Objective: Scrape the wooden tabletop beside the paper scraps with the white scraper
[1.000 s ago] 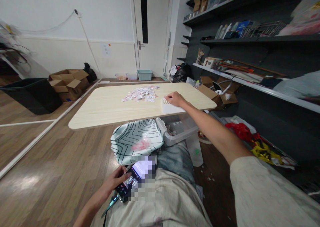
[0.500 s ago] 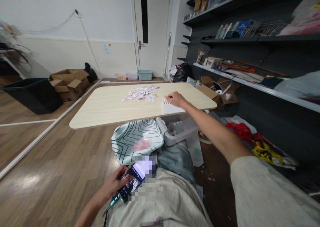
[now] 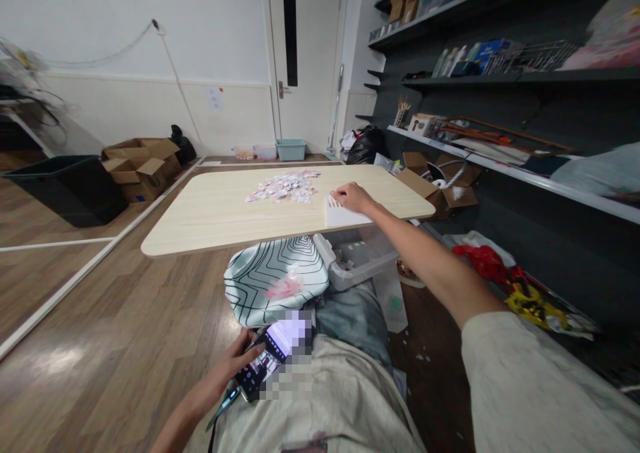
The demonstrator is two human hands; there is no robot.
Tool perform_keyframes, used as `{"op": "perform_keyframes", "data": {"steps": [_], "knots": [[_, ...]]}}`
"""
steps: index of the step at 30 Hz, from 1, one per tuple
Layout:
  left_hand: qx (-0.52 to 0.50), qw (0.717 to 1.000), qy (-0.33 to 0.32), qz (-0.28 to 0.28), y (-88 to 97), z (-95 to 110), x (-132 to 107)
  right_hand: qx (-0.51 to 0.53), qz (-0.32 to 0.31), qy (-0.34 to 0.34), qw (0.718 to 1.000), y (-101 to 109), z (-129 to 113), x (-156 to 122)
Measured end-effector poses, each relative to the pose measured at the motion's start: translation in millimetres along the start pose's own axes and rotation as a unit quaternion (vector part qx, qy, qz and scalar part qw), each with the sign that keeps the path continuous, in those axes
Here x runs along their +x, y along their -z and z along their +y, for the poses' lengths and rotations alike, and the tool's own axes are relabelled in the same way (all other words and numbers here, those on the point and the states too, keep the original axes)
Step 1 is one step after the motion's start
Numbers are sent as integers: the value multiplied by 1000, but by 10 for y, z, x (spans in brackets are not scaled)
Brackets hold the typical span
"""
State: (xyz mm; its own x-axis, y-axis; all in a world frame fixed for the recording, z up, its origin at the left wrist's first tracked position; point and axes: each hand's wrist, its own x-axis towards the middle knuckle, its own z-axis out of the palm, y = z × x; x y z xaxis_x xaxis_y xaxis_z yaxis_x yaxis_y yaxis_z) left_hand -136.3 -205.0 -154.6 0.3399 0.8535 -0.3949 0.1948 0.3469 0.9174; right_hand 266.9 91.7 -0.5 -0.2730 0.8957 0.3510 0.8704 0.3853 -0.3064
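My left hand is closed around a smartphone with a lit screen, held low over my lap. Its thumb lies over the screen, and part of the phone is blurred out. On the near right part of the pale wooden table, my right hand rests with curled fingers at the top of a white slotted holder. What those fingers grip, if anything, is hidden. A loose pile of small white and pinkish paper-like pieces lies left of the holder, apart from it.
Below the table edge are a patterned pale-blue cushion-like thing with a pinkish bag on it, and a clear plastic bin. Dark shelves line the right side. A black bin and cardboard boxes stand left.
My left thumb has shifted slightly up the phone, and the picture on the screen looks different. The right hand stays at the white holder.
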Motion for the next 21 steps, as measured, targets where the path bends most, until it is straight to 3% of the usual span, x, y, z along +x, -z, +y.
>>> {"op": "perform_keyframes", "data": {"steps": [7,21], "knots": [[23,1000,-21,-2,23,-187,75,-4,1,-3,1000,12,-14,-7],[17,1000,-16,0,42,-321,151,-25,-4,-1,1000,-6,21,12]]}}
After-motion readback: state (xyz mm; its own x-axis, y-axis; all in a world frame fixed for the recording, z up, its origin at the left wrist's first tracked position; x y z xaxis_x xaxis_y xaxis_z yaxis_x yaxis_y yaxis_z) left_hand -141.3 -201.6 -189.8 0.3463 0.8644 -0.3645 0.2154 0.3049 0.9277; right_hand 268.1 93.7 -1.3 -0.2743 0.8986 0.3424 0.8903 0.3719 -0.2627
